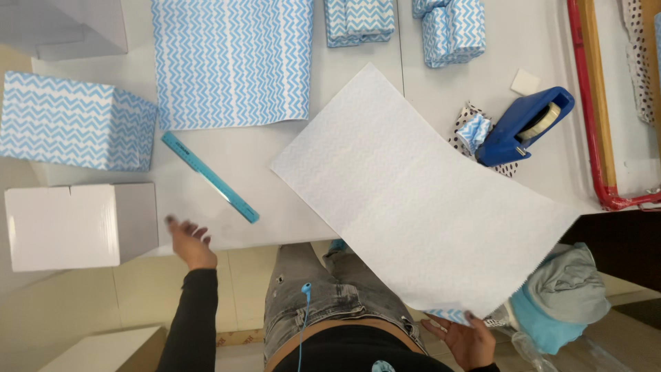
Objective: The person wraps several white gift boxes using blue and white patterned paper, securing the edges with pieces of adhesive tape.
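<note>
A large sheet of wrapping paper (420, 193) is seen plain side up, pale white with a faint zigzag showing through; a strip of blue chevron print is visible at its lower corner. It runs diagonally from upper centre to lower right of the frame, its upper part resting on the white table (275, 172) and its lower part overhanging the near table edge above the lap.

The right hand (469, 339), at the bottom right, is closed on the sheet's lowest corner, fingers pinching the edge. The left hand (191, 242), at lower left, is held open with fingers spread, gripping nothing, just at the table's front edge.

A teal ruler (210, 177) lies slanted just above the left hand, close to the sheet's left corner but apart from it. A white box (65, 227) sits left of that hand, a chevron-wrapped box (72, 122) above it. Bare table is seen between ruler and sheet. A blue tape dispenser (525, 125) stands just off the sheet's upper right edge.
</note>
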